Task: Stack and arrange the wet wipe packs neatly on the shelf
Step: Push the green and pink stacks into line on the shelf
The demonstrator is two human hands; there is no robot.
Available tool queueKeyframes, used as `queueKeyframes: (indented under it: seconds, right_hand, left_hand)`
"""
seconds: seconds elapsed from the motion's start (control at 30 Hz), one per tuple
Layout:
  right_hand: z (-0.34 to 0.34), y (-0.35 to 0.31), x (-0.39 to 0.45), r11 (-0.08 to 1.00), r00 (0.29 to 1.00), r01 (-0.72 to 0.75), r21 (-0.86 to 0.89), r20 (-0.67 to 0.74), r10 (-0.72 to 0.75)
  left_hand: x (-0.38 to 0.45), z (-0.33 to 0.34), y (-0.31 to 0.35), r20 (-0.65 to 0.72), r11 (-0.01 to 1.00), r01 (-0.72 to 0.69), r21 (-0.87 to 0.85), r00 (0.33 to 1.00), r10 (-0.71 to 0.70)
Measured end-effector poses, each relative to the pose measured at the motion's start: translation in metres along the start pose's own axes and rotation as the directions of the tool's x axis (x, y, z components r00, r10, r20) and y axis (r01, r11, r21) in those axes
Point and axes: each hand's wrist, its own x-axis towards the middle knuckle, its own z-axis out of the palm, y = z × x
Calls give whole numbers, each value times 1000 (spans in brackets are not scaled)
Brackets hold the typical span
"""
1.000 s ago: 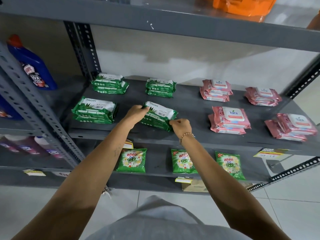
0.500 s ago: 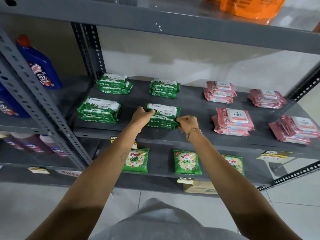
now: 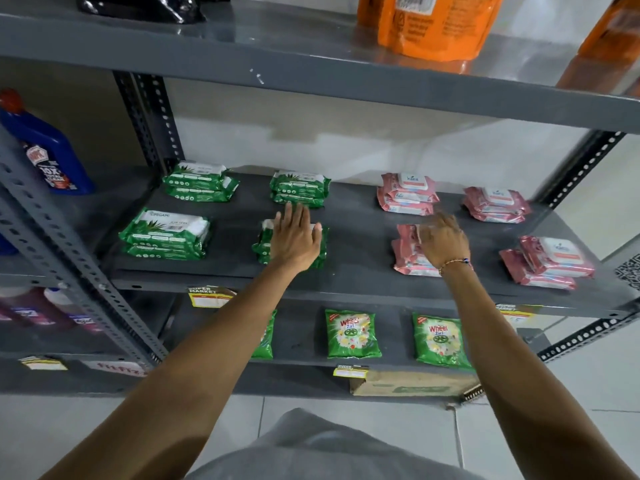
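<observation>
On the grey shelf (image 3: 360, 237) lie small stacks of wet wipe packs, green on the left half and pink on the right half. My left hand (image 3: 295, 237) rests flat, fingers spread, on top of the front green stack (image 3: 263, 245) near the shelf's middle. My right hand (image 3: 443, 239) is blurred and hovers over the front pink stack (image 3: 408, 258), fingers loosely apart, holding nothing. Other green stacks sit at front left (image 3: 165, 234), back left (image 3: 201, 181) and back middle (image 3: 300, 187). Pink stacks lie at back (image 3: 406, 194), back right (image 3: 495, 204) and front right (image 3: 547, 263).
A blue bottle (image 3: 45, 150) stands on the neighbouring shelf at left. Orange bags (image 3: 436, 26) sit on the shelf above. Green detergent pouches (image 3: 351, 334) and a cardboard box (image 3: 412, 382) lie on the shelf below. Perforated metal uprights (image 3: 65, 268) frame the bay.
Both hands let go of the front green stack's ends. My left hand now lies flat on top of it, and my right hand has moved right to the front pink stack.
</observation>
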Motion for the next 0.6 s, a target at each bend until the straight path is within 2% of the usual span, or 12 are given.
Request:
queueKeyframes:
  seconds: [0.07, 0.1, 0.2, 0.43, 0.6]
  right_hand:
    - [11, 16, -1, 996, 987, 34, -80, 156, -22]
    - [16, 19, -2, 993, 983, 51, -106, 181, -31]
    - [24, 20, -2, 986, 984, 67, -155, 173, -40]
    - [30, 29, -7, 990, 992, 66, -121, 115, -52]
    - [28, 28, -5, 985, 990, 70, -159, 136, -49]
  left_hand:
    - [-4, 10, 0, 20, 996, 23, 83, 999, -25]
    - [-6, 13, 0, 12, 994, 30, 108, 999, -31]
    - [-9, 18, 2, -16, 988, 35, 150, 999, -33]
    - [-3, 16, 2, 4, 985, 52, 167, 999, -53]
    - [1, 10, 0, 105, 987, 57, 151, 992, -73]
